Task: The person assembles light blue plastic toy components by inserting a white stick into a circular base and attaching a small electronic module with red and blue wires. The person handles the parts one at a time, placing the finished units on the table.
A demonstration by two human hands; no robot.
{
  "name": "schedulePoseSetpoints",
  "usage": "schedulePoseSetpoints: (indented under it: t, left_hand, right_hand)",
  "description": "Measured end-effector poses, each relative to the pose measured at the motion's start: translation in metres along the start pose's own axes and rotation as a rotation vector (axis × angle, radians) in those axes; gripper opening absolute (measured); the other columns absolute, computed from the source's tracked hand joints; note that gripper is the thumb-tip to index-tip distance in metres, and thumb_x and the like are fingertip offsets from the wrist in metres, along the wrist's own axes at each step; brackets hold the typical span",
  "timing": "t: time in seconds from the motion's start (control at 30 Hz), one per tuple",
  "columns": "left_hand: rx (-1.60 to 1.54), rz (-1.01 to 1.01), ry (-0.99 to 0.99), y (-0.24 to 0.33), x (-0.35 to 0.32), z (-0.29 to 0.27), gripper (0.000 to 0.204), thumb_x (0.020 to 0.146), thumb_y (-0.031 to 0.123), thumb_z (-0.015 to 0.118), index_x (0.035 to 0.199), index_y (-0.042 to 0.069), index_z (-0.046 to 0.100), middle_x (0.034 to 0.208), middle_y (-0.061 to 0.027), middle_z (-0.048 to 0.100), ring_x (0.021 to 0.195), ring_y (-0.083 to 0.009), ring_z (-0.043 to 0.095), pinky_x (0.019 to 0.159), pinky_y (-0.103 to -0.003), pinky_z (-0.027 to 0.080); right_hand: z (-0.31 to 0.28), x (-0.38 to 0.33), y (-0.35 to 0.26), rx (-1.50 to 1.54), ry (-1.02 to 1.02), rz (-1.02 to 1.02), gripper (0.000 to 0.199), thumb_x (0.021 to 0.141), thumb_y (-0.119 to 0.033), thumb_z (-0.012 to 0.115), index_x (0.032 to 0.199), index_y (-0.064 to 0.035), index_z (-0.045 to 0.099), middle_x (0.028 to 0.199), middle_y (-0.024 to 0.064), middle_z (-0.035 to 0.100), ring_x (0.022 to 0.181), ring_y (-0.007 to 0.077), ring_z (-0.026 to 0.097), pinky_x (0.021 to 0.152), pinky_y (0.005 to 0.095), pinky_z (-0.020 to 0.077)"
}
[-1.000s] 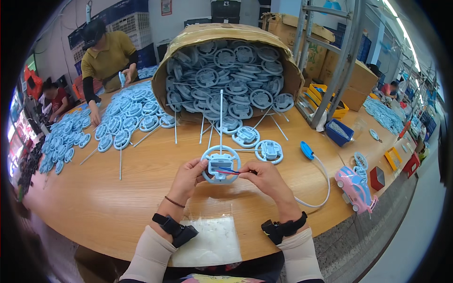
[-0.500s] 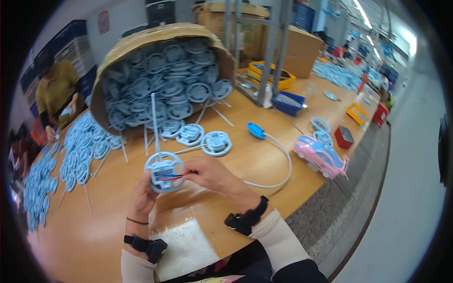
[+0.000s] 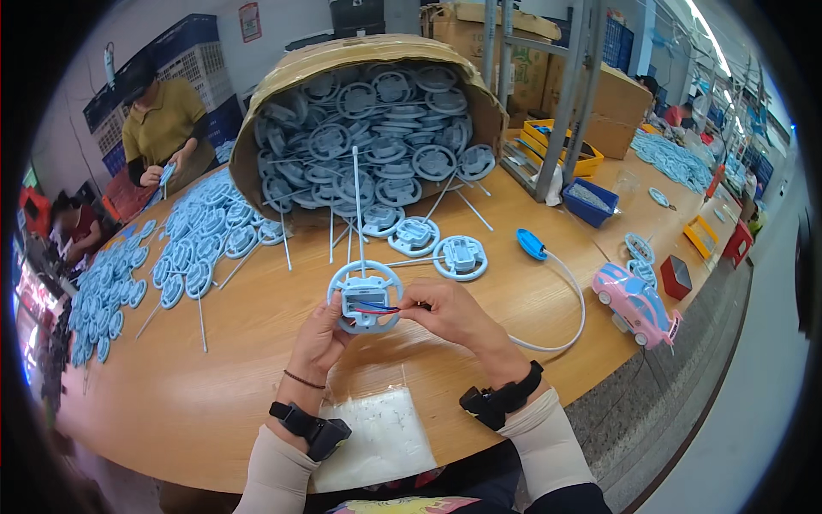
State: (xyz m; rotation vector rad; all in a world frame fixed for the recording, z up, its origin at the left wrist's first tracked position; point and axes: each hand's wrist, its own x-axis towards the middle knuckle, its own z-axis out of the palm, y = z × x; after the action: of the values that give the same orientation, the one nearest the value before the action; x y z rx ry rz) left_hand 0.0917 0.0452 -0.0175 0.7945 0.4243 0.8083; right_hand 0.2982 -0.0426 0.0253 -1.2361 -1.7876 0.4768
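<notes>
Left hand [image 3: 318,336] curled around the lower left rim of a pale blue toy steering wheel [image 3: 366,296], gripping it and holding it above the wooden surface [image 3: 214,377], just in front of the body. Right hand [image 3: 452,313] pinched shut on the thin red and blue wires [image 3: 377,307] lying across the wheel's middle block, thumb and forefinger pressed together at their right end. One long thin stem [image 3: 357,206] standing up from the wheel's top.

Three more wheels [image 3: 460,258] lying loose on the surface just beyond the hands. One big cardboard drum [image 3: 360,60] tipped on its side behind them, packed with wheels too many to count. Another spread of wheels [image 3: 184,248] fanned out to the left, likewise uncounted. One blue-tipped tool [image 3: 531,244] on a white cord to the right. One pink toy car [image 3: 635,304] near the right edge. One clear plastic bag [image 3: 377,437] between the forearms. One black wrist strap on each arm. One person in a mustard shirt [image 3: 163,128] at the far left, handling a blue part.
</notes>
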Motion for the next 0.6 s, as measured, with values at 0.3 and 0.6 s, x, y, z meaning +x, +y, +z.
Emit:
schedulePoseSetpoints:
  t: [0.3, 0.6]
  left_hand:
    - [0.042, 0.062, 0.008, -0.005, 0.003, -0.012, 0.027, 0.09, 0.025, 0.051, 0.108, 0.006, 0.055, 0.101, -0.0039, 0.062, 0.09, -0.0139, 0.059, 0.082, -0.031, 0.048]
    - [-0.038, -0.003, -0.095, -0.002, -0.006, 0.001, 0.04, 0.091, 0.035, 0.045, 0.121, 0.008, 0.044, 0.119, -0.0086, 0.053, 0.108, -0.0198, 0.052, 0.092, -0.036, 0.044]
  right_hand:
    - [0.002, 0.0, 0.0, -0.031, -0.006, -0.031, 0.009, 0.073, -0.009, 0.066, 0.076, -0.0027, 0.059, 0.073, 0.0068, 0.058, 0.067, 0.0212, 0.055, 0.059, 0.0295, 0.0423]
    - [0.004, 0.002, 0.005, -0.009, 0.04, -0.124, 0.009, 0.072, -0.012, 0.063, 0.073, -0.0048, 0.057, 0.07, 0.0096, 0.056, 0.067, 0.0279, 0.054, 0.058, 0.0344, 0.042]
